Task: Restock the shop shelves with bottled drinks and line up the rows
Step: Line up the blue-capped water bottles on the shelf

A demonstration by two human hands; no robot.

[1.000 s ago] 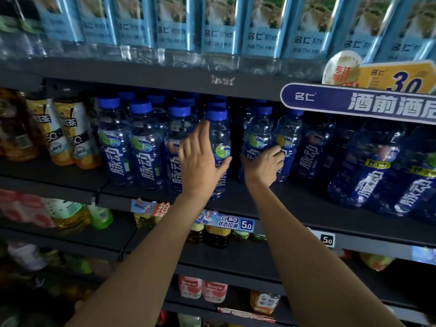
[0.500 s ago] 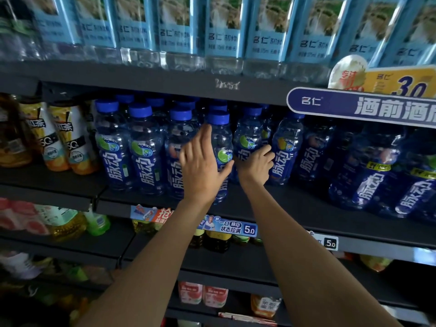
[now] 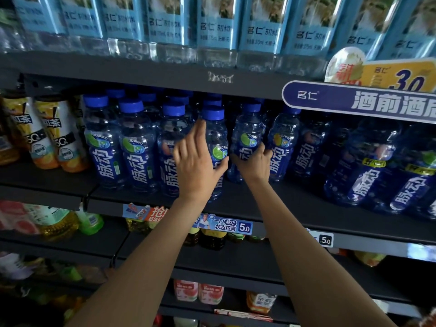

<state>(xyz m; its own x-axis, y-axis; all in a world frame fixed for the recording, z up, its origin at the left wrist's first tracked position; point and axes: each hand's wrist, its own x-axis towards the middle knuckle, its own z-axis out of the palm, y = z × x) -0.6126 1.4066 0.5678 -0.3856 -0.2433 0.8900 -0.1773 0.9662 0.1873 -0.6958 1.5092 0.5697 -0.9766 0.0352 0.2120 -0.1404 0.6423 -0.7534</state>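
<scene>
Both our hands are on the shelf (image 3: 271,204): left hand (image 3: 197,166) lies spread against one bottle (image 3: 215,135), right hand (image 3: 256,162) grips the neighbouring bottle (image 3: 246,138) just right of it.

Shop aisle: stocked drink shelves (image 3: 295,208), price tags (image 3: 325,240), probably a convenience store.

Along the front lip of my shelf run a price strip (image 3: 223,226) marked 5.0 and a smaller 5.0 tag (image 3: 326,240) toward its right end. Hanging off the upper shelf's right edge is a dark blue banner (image 3: 358,101), with a yellow 3.0 sign (image 3: 398,75) standing just above it.
</scene>
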